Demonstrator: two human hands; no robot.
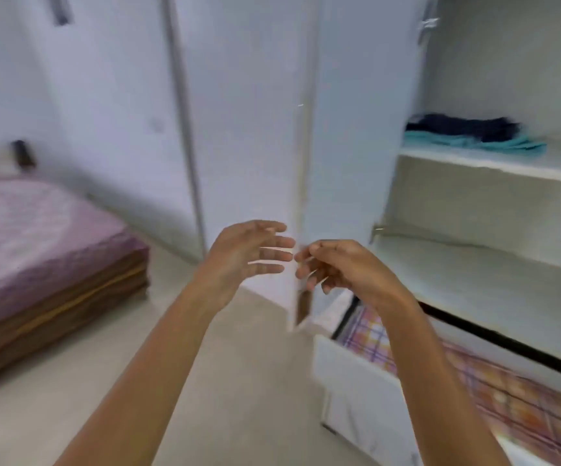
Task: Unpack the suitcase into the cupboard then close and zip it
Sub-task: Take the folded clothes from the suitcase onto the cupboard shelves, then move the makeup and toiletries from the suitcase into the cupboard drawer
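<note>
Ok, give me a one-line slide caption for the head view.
Both hands, left and right, empty before the open cupboard; folded clothes on its upper shelf.

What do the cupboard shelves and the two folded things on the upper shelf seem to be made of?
The cupboard shelves look like painted or laminated board, white and matte: flat faces, thick square edges. The frame is blurred, so this stays uncertain. The dark folded item and the teal folded item under it look like soft cloth: limp, uneven edges, no shine.
</note>
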